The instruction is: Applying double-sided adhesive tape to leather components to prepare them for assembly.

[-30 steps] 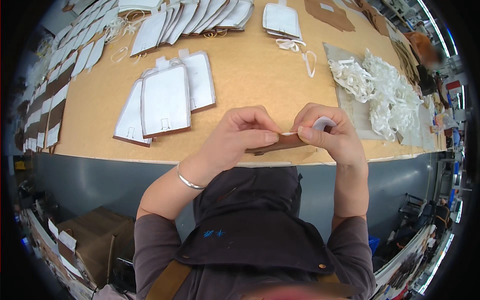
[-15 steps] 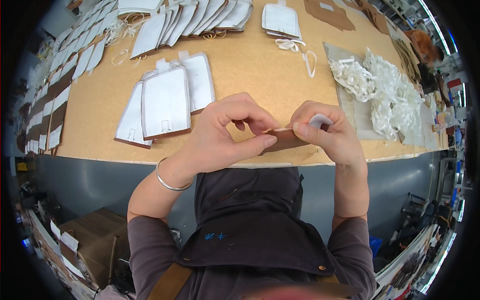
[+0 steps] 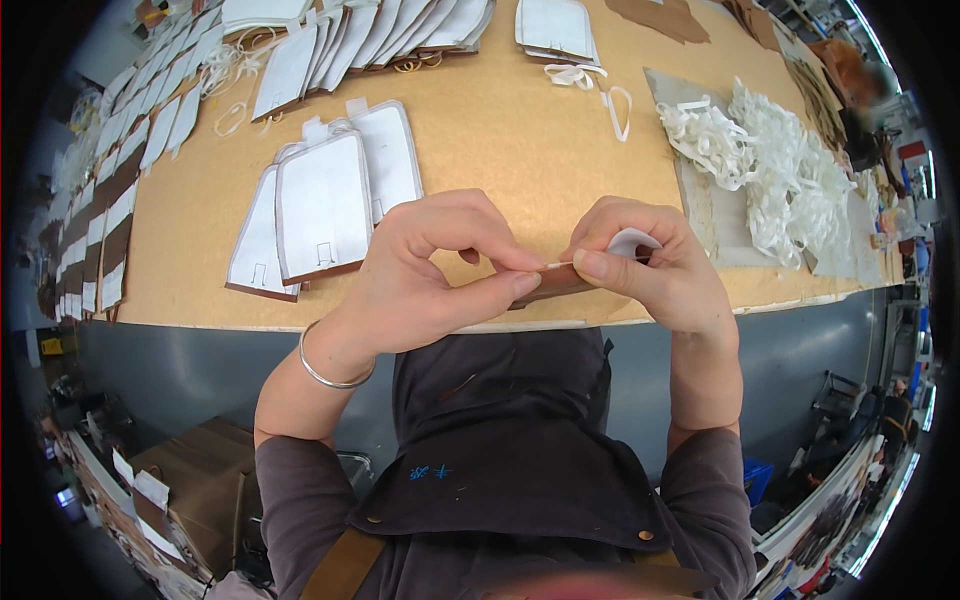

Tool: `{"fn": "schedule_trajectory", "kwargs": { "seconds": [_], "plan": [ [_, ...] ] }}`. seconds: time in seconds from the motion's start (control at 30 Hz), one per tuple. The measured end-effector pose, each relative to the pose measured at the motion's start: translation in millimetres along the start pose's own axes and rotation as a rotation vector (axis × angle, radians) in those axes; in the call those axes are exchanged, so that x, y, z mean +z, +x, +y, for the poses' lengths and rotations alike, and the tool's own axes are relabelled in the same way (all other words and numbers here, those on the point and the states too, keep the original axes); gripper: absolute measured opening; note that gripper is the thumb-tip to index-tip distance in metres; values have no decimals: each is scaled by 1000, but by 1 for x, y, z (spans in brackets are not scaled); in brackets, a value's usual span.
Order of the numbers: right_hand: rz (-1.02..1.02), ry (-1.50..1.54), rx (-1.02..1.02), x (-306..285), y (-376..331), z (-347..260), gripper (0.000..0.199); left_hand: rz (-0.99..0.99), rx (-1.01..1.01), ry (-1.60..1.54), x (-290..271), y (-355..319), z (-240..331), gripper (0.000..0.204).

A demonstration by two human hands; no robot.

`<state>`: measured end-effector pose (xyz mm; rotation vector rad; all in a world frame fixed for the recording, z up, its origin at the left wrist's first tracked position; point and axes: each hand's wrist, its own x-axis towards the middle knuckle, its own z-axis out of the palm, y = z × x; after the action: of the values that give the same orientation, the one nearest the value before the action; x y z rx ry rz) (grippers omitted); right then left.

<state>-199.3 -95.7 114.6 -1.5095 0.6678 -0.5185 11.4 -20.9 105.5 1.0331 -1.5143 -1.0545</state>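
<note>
A brown leather-like piece (image 3: 556, 286) is held nearly edge-on between my hands, above the table's near edge. My left hand (image 3: 420, 265) pinches its upper left edge between thumb and finger. The thumb and fingers of my right hand (image 3: 660, 265) grip the same edge further right. A pale strip shows along the edge between the fingertips. Curled white material (image 3: 634, 240) sticks up from inside my right hand; whether it belongs to the piece I cannot tell. Left of my hands, several white-faced panels (image 3: 325, 210) with brown edges lie overlapping.
On the tan table (image 3: 480, 130), a fanned row of white panels (image 3: 370, 35) lies at the back. A short stack (image 3: 555, 30) and a loose white loop (image 3: 619, 112) are right of it. Tangled white ribbon (image 3: 790, 185) covers a grey sheet at right. Brown-and-white strips (image 3: 100, 225) lie far left.
My left fingertips have closed together on the edge, moving slightly left. The held piece shows less of its brown face. The view has shifted a little.
</note>
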Motion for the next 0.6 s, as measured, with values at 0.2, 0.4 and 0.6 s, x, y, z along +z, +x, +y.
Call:
{"fn": "schedule_trajectory", "kwargs": {
  "seconds": [0.2,0.4,0.6],
  "plan": [
    [22,-38,-24,5,3,0,13,102,-235,-649,20,-11,-22,11],
    [43,-30,-18,9,4,-1,15,52,-197,-454,7,-6,-13,13],
    [43,-48,-2,11,4,-2,15,26,-79,17,2,-2,6,9]
  ]
}}
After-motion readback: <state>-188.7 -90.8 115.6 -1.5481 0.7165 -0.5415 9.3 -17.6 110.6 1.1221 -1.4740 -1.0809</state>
